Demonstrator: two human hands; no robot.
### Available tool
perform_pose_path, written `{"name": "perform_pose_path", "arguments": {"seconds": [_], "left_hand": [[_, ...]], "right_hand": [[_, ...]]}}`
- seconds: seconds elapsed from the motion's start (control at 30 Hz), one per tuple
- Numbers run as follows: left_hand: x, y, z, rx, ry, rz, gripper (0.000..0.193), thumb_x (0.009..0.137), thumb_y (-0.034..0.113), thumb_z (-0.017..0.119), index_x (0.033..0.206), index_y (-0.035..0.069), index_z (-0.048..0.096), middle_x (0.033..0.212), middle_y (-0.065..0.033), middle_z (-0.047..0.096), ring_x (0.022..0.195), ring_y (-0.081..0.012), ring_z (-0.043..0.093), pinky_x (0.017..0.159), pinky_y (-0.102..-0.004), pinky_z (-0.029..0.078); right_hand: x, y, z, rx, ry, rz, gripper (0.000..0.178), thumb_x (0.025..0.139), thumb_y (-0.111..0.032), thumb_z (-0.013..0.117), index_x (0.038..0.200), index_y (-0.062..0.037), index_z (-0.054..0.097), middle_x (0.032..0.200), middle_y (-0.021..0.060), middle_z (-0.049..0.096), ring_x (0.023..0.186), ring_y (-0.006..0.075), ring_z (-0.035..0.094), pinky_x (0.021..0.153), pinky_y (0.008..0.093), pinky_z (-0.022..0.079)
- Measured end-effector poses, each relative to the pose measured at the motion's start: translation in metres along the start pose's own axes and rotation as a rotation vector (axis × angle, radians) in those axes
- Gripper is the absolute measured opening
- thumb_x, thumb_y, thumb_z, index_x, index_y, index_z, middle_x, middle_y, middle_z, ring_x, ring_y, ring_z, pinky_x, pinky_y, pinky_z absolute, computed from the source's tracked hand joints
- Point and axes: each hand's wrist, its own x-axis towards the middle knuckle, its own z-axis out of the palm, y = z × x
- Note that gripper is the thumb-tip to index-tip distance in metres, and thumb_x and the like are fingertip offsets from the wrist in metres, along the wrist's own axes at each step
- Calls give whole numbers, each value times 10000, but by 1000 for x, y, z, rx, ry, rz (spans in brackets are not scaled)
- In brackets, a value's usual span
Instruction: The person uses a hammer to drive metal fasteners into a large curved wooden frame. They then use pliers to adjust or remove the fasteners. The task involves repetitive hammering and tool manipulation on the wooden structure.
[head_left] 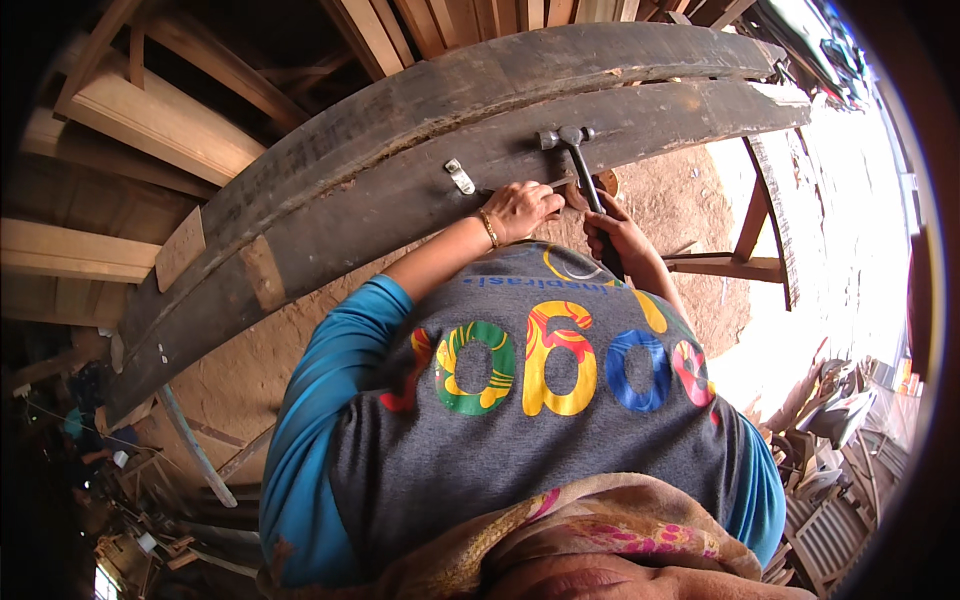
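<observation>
My right hand (pixel 622 240) is wrapped round the dark handle of a ball-peen hammer (pixel 568 138). The hammer's metal head rests on or just over the dark wooden bench plank (pixel 400 195). At the near edge of that plank, my left hand (pixel 522 209) is closed with its fingers bent. A thin, light-coloured strip (pixel 563 181) shows by its fingertips; its kind is too small to tell. Left of the hammer head, a small shiny metal piece with a hole (pixel 459 176) lies on the plank.
A second thick plank (pixel 450 85) runs along the far side of the bench. Wooden frames and boards (pixel 165 110) are stacked at the far left. Sandy ground (pixel 690 195) shows below the bench. A wooden support (pixel 745 266) stands on the right, with scrap pieces (pixel 840 420) behind it.
</observation>
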Motion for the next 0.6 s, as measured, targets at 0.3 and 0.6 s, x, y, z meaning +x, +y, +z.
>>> {"name": "perform_pose_path", "arguments": {"seconds": [0.3,0.6], "left_hand": [[3,-1,-4,-6,71,-186,337,777,401,679,750,95,540,696,-71,592,680,-280,617,584,-387,500],[21,-12,6,72,245,-496,124,739,134,657,804,104,556,751,-96,633,707,-313,630,600,-419,509]], "right_hand": [[-1,-10,-5,-198,100,-88,497,915,-167,587,1366,-91,392,643,-7,494,457,79,454,395,232,381],[-60,-16,-2,-541,355,-346,557,915,-96,455,1454,-138,323,561,-36,412,425,54,385,394,223,335]]}}
